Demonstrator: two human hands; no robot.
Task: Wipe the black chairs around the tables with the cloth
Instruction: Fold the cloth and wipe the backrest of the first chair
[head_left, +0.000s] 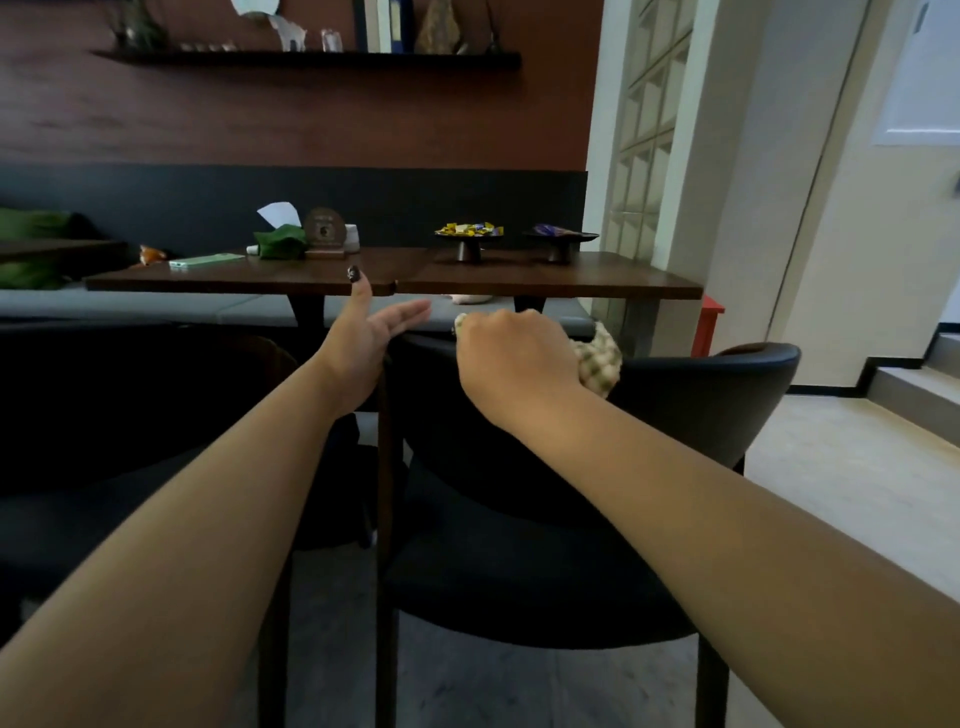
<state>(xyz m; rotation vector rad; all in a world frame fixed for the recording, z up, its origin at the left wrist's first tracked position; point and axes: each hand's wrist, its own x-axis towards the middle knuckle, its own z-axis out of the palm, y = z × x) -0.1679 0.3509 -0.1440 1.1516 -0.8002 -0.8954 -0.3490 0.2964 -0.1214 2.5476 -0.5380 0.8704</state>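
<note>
A black chair (701, 405) with a curved backrest stands right in front of me, facing the tables. My right hand (511, 353) is closed around a bunched checked cloth (600, 361) and presses it on the top rim of the backrest. My left hand (371, 332) is open, thumb up, fingers spread, resting at the left end of the same backrest rim. A second black chair (104, 405) stands to the left, mostly in shadow.
Two dark wooden tables (545, 280) stand pushed together beyond the chairs, carrying a green tissue holder (280, 241), a green phone (205, 260) and two candy dishes (467, 236). A grey bench (156, 304) runs along the wall. Steps (904, 384) rise at right.
</note>
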